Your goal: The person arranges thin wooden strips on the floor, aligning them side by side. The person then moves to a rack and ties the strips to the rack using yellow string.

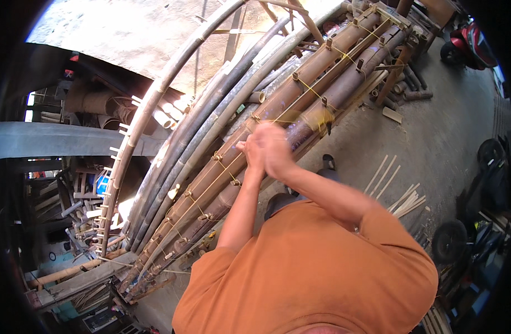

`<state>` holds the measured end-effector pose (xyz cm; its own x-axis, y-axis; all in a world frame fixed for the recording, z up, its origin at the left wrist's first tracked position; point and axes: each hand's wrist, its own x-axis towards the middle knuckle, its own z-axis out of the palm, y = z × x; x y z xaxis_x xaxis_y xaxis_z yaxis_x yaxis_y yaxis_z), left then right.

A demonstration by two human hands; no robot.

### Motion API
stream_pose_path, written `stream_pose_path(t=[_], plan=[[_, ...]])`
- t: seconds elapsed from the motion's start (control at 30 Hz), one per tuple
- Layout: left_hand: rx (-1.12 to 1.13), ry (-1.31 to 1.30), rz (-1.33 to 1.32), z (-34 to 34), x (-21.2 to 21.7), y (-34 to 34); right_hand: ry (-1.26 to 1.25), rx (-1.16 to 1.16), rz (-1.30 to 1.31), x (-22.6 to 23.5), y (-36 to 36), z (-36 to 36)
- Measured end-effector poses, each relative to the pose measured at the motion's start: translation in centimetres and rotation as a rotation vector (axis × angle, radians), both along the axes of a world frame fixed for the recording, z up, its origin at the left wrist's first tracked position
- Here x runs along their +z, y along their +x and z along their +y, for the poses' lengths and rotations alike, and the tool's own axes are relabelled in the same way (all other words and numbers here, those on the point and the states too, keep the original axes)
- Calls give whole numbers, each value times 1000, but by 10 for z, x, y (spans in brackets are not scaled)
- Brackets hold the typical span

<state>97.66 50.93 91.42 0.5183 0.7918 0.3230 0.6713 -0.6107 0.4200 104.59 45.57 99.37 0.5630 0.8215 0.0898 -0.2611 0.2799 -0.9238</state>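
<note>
My left hand (255, 153) and my right hand (276, 151) meet above two long brown bamboo poles lying side by side. Fingers of the left hand are closed, and whatever they hold is hidden. Motion smears the right hand, so its fingers cannot be read. Beneath the hands runs the nearer pole (339, 84), parallel to the farther pole (317, 65). Short wooden pegs (359, 64) stick up along both, with thin yellow cord (306, 88) strung between them. Just right of my hands, a blurred translucent yellow thing (318, 118) lies across the nearer pole; its kind is unclear.
Beyond the pair lie several more poles (211, 119) and a curved pole with pegs (134, 131). Thin light sticks (406, 199) rest on the concrete floor (428, 133) at right. Wheels (449, 240) stand at the right edge; a red vehicle (471, 47) is farther back.
</note>
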Motion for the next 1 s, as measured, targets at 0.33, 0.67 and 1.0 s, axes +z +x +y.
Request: stream_pose_path(t=[0.33, 0.67, 1.0], plan=[[73, -500, -24, 2, 36, -2, -333, 737, -456, -26, 69, 109], [16, -649, -534, 34, 44, 22, -84, 715, -1020, -92, 52, -74], [0, -308, -1, 160, -31, 13, -218, 499, -1291, -69, 35, -85]])
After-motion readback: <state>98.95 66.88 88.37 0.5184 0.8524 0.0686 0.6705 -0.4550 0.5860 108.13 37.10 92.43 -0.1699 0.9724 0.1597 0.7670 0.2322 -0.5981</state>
